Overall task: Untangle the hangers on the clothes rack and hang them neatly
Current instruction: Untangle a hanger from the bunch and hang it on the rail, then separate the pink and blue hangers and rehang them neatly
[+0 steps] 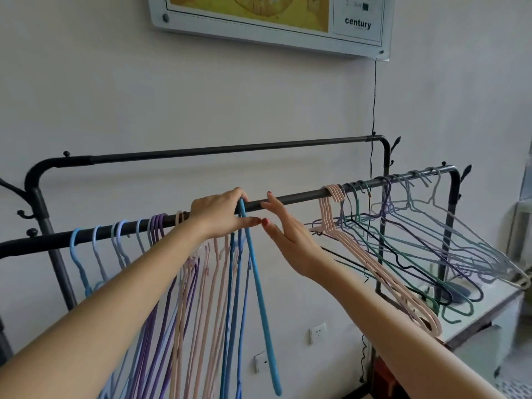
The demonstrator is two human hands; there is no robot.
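1. my left hand [221,214] sits on the front rail [302,195] of the clothes rack near its middle, fingers curled over the bar and round the hook of a bright blue hanger [260,298], thumb stretched out to the right.
2. my right hand [283,233] is just beside it, fingers straight and spread, index tip touching the rail, thumb tip nearly meeting my left thumb; it holds nothing.
3. the blue hanger hangs from the rail under my left hand and drops steeply toward the bottom edge of the view.
4. toward the rail's left end hang the sorted hangers [184,298]: light blue and lilac hooks spaced along the bar, then purple, pink and darker blue ones packed close behind my left forearm.
5. toward the rail's right end sits the tangled bunch [426,246]: pink, green, dark, purple and pale grey-blue wire hangers, splayed out sideways and crossing one another, hooks crowded up to the right corner of the rail.
6. a second, higher back rail [230,148] runs along the wall side of the rack and carries no hangers that i can see.
7. behind is a plain pale wall [144,96] with a framed board [273,21] marked "century" at the top, a thin black cable [374,96] dropping from it, and two sockets [316,332] low down.
8. a white cabinet top [475,315] stands under the rack's right end.
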